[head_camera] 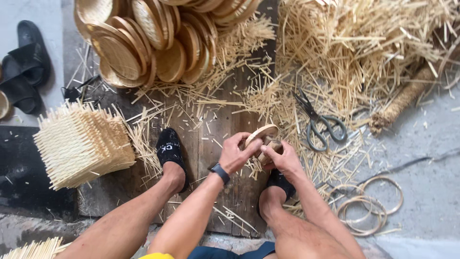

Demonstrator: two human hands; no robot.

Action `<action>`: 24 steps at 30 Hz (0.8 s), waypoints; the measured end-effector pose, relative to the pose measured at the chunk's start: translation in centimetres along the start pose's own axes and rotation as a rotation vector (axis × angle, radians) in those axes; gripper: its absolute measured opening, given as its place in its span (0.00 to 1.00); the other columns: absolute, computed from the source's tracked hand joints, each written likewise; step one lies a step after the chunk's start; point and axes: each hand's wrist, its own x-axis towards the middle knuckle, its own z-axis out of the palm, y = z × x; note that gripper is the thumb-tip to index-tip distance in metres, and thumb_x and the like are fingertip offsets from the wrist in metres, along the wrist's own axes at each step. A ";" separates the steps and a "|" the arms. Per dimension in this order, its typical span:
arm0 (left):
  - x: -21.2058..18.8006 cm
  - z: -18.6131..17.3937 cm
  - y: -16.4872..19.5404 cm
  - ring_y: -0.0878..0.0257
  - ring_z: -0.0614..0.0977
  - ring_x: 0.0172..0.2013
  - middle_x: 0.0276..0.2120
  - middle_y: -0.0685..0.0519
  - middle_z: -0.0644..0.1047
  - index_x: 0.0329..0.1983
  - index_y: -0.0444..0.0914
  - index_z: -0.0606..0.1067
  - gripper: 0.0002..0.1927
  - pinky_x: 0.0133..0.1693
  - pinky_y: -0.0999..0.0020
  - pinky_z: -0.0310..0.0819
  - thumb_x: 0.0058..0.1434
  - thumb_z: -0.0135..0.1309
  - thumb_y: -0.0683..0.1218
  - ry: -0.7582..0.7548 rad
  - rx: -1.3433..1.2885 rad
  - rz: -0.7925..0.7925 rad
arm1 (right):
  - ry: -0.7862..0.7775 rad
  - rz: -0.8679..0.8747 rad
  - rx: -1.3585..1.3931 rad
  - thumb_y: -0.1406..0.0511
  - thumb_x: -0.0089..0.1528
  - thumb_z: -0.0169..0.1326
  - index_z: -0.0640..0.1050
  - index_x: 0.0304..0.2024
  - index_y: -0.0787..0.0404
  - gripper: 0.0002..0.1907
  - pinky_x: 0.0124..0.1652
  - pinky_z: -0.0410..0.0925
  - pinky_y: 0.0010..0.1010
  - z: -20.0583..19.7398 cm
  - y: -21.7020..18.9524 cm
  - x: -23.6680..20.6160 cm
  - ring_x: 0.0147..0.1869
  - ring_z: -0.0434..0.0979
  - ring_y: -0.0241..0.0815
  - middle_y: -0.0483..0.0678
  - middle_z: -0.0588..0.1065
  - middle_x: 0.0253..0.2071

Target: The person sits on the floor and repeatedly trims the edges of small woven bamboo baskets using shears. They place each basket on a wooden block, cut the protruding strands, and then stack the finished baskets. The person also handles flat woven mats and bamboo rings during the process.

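Both my hands are clamped on one small round woven bamboo tray [262,135]: my left hand [235,153], the one with the dark wristwatch [219,172], has its fingers curled over the near rim, and my right hand [282,158] grips the underside and far rim from the other side. The tray sits tilted on edge in my grip, held above the worn brown wooden board [215,144] between my two feet in black slippers [169,149]. To work the rim well, I judge it best to keep both thumbs pressed close together on the edge so the weave does not spring loose, and to turn the tray a little at a time. A pair of grey-handled metal scissors [320,122] lies just beyond the board's right edge, near my right hand, on a litter of pale bamboo splinters [354,52]. Thin bamboo hoops [366,206] lie on the grey floor to my right. A heap of finished round trays [153,43] rests at the board's far left corner, and a stack of square woven mats [81,144] stands by its left edge.
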 end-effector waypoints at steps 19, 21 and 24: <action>9.4 -4.8 -5.9 0.57 0.81 0.21 0.23 0.41 0.82 0.13 0.36 0.74 0.44 0.26 0.60 0.76 0.66 0.39 0.75 0.073 0.190 -0.212 | -0.336 -0.340 0.442 0.59 0.59 0.45 0.69 0.59 0.73 0.31 0.32 0.78 0.37 -4.3 -2.2 -2.2 0.44 0.83 0.51 0.60 0.78 0.47; 12.2 -7.2 -4.4 0.58 0.78 0.19 0.18 0.42 0.78 0.12 0.39 0.72 0.42 0.25 0.60 0.74 0.66 0.40 0.76 0.048 0.248 -0.252 | -0.288 -0.358 0.479 0.58 0.61 0.44 0.69 0.59 0.76 0.31 0.33 0.77 0.39 -5.0 -2.9 -2.6 0.44 0.83 0.55 0.62 0.78 0.47; 18.0 -10.4 0.9 0.70 0.83 0.27 0.25 0.60 0.81 0.27 0.48 0.81 0.33 0.29 0.66 0.79 0.67 0.45 0.76 0.187 -0.086 -0.009 | -0.238 -0.378 0.497 0.58 0.62 0.44 0.69 0.61 0.74 0.30 0.33 0.75 0.39 -5.1 -3.4 -2.9 0.44 0.83 0.58 0.63 0.78 0.47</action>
